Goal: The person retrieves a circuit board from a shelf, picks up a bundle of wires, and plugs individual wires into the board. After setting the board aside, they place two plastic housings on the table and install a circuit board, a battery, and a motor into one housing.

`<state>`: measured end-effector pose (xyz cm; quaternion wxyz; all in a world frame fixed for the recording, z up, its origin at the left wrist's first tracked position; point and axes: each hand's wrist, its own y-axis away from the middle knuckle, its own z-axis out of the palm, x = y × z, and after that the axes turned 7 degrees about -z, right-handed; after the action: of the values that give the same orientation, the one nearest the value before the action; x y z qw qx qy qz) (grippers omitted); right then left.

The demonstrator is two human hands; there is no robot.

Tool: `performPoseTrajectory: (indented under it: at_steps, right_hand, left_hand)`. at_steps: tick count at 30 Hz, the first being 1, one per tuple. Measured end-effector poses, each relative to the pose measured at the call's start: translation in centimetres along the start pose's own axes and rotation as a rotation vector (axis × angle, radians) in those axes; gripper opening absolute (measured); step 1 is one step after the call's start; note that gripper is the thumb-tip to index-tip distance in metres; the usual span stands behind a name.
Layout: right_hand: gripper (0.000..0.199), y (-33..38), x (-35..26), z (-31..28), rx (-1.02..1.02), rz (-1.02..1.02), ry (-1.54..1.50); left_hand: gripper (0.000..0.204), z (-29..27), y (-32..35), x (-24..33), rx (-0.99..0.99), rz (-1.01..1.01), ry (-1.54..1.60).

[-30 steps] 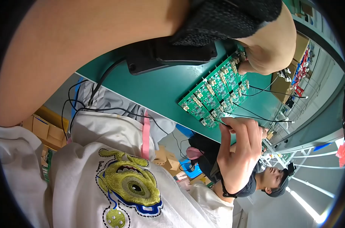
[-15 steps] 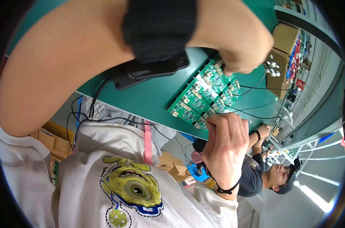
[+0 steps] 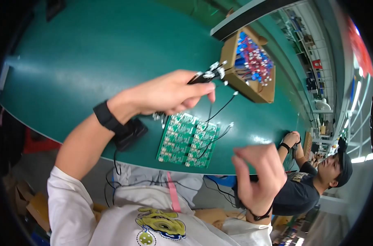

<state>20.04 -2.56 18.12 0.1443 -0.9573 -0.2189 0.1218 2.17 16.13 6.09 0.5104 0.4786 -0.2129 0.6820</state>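
wire bundle (image 3: 207, 76) partly hidden, box (image 3: 252, 92) contents indistinct

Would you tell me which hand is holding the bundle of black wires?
The left hand grips the wire bundle above the green circuit boards; the right hand is open and holds nothing.

Green table (image 3: 92, 61), cardboard box (image 3: 231, 61) of red and blue wired parts, black device (image 3: 129, 133), seated co-worker (image 3: 313, 180)

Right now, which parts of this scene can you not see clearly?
All head view:
- How many black wires the left hand holds: fingers cover them.
- Circuit boards: components too small.
- Cardboard box: contents a red and blue blur.
- Right hand: motion-blurred, seems empty.
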Motion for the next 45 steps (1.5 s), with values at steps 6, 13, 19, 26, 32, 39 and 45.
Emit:
performPoseTrajectory:
  at_steps: [6, 13, 19, 26, 32, 39, 45]
  right_hand:
    - [0.017, -5.5, 3.7, 1.1, 0.073, 0.237, -0.345]
    - [0.013, -5.2, 5.1, 4.8, 0.130, 0.306, -0.781]
    - [0.016, -5.9, 4.0, 4.8, 0.378, 0.323, -1.178]
    - [0.008, -6.3, 3.0, 1.6, -0.097, 0.291, -0.984]
    - [0.006, -7.3, 4.0, 6.1, -0.276, -0.113, -0.403]
    - [0.006, -8.1, 5.7, 9.8, -0.510, -0.190, -0.135]
    - [0.006, -8.6, 5.3, 11.0, -0.444, -0.243, -0.062]
  left_hand:
    - [0.032, 0.7, 1.2, -0.8, -0.146, 0.010, 0.048]
    - [0.032, 0.9, 0.7, -2.0, -0.154, 0.104, 0.059]
    - [0.034, 1.2, -1.0, -2.5, -0.070, 0.390, 0.231]
    - [0.030, -5.1, -0.4, -2.6, 0.157, 0.311, 0.546]
    - [0.018, -5.5, 0.1, -1.5, 0.332, -0.041, -0.240]
    - [0.007, -3.8, 1.0, -0.8, 0.191, -0.162, -0.807]
    - [0.008, -4.0, 1.0, -1.2, 0.221, -0.160, -0.833]
